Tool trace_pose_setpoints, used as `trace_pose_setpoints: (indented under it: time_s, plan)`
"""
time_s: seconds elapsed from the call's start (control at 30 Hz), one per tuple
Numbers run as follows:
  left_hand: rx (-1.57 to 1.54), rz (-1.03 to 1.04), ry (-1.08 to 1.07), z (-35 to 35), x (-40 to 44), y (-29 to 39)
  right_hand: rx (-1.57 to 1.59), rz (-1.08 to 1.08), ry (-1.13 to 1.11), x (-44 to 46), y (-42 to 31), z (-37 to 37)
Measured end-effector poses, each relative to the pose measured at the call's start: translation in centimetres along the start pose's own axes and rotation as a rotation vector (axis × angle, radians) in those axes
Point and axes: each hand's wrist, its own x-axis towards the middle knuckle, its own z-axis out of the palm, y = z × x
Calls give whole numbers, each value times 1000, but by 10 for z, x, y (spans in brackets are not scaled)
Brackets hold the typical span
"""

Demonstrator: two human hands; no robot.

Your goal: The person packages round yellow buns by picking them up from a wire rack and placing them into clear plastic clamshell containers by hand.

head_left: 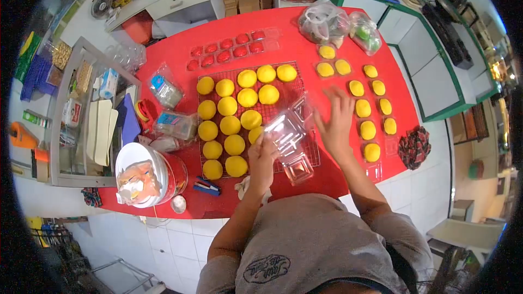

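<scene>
My left hand (262,157) grips a clear plastic tray (290,128) with moulded compartments, held above the front right of a wire cooling rack (290,167). To the right of the tray, my right hand (339,120) is open with its fingers apart. Whether its fingertips touch the tray's edge is hard to make out. Rows of round yellow buns (230,125) sit on the rack, and part of them is hidden behind the tray and my left hand. More yellow buns (368,129) lie in clear trays on the right side of the red table (327,185).
A clear tray of red round pieces (224,54) lies behind the rack. Plastic bags (324,23) stand at the back right. On the left are a white bucket (136,158), a blue stapler (207,186), packaged goods (175,125) and a glass cabinet (81,114). A dark patterned cloth (415,148) lies at the right edge.
</scene>
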Motion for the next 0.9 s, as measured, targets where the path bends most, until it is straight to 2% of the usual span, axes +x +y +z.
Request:
trace_pose_setpoints:
  time_s: [0.07, 0.13, 0.17, 0.23, 0.4, 0.77, 0.9]
  plan:
    - [-4, -2, -3, 5, -1, 2, 460, 54, -147, -4, -20, -17]
    - [-19, -30, -11, 6, -3, 5, 838, 173, -491, -19, -34, -22]
    - [-37, -53, -14, 6, -4, 7, 835, 175, -486, -21, -39, -22]
    - [-73, -95, -12, 5, -6, 11, 935, 334, -741, -23, -47, -22]
    - [-135, -66, -32, 15, -7, 18, 974, 507, -814, -13, -47, -26]
    - [-96, -66, -55, 2, -3, 10, 1003, 438, -757, -21, -39, -18]
    - [-98, -27, -45, 1, -4, 11, 1133, 524, -871, -18, -34, -17]
